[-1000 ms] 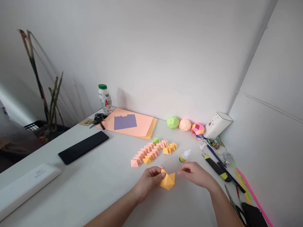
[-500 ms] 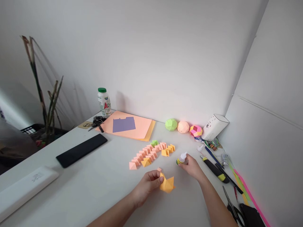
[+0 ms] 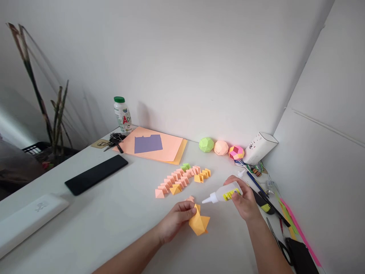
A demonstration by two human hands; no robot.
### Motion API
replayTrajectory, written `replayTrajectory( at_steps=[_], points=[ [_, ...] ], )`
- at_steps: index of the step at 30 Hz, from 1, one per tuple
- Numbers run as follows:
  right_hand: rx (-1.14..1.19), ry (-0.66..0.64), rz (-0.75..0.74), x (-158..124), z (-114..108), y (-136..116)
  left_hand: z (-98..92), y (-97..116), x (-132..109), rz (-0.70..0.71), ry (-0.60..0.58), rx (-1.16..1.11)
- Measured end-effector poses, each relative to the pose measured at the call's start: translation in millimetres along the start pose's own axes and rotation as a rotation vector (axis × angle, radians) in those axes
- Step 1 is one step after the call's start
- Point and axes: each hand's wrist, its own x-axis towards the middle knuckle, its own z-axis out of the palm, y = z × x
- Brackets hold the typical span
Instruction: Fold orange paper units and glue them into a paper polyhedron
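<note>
My left hand (image 3: 178, 219) pinches an orange folded paper piece (image 3: 199, 223) above the table. In my right hand (image 3: 244, 198) is a white glue bottle (image 3: 228, 192) with a yellow label, tilted so its nozzle points left, a little above and to the right of the orange piece, not touching it. A small pink paper piece (image 3: 190, 198) shows just behind my left fingers. Farther back lie rows of folded pink pieces (image 3: 173, 179), with orange pieces (image 3: 199, 177) and green ones (image 3: 185, 166) by them.
Three paper balls, green (image 3: 206, 144), peach (image 3: 221, 147) and multicoloured (image 3: 236, 152), line the wall. Paper sheets (image 3: 173, 148), a black slab (image 3: 97, 174) and a white case (image 3: 31, 220) lie left. A cutter (image 3: 265, 205), scissors (image 3: 281, 243) and a phone (image 3: 302, 257) are right.
The glue bottle, upright near the table before, is now raised and tipped with its nozzle toward the orange piece. My left hand has turned that piece slightly. The view has shifted a little.
</note>
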Motion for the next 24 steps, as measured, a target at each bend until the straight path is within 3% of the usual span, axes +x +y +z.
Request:
replayTrajectory(
  at_steps=[8, 19, 24],
  points=[
    [0.034, -0.038, 0.096, -7.2, 22.2, -11.2, 1.2, 0.7, -1.0, -0.020, -0.024, 0.025],
    [0.022, -0.028, 0.106, -10.9, 31.9, -10.3, -0.7, -1.9, -2.9, -0.014, -0.143, -0.007],
    [-0.013, -0.028, 0.096, -13.3, 34.2, -13.8, 0.4, -2.3, -2.5, -0.016, -0.101, 0.036]
  ],
)
